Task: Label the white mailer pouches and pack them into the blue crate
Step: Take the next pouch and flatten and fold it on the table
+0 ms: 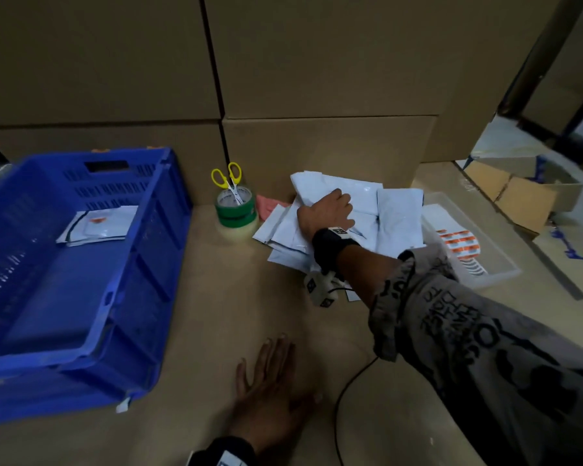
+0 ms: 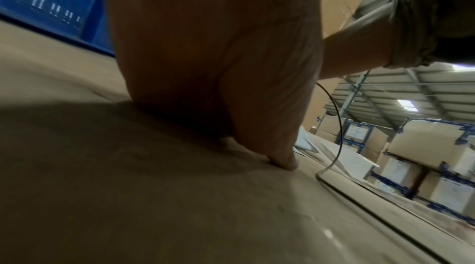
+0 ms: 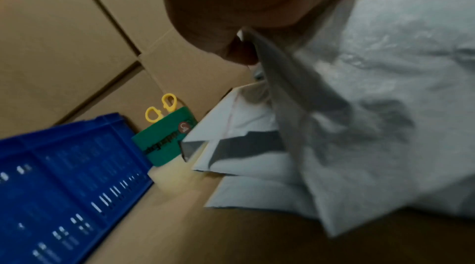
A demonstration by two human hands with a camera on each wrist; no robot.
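- Head view: my right hand pinches a white mailer pouch atop the far-right pile.
- My left hand rests flat, fingers spread, near.
- Blue crate sits left, holding one labelled pouch.

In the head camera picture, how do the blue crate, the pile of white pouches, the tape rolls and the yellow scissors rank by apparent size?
1. blue crate, nearest the camera, which exaggerates it
2. pile of white pouches
3. tape rolls
4. yellow scissors
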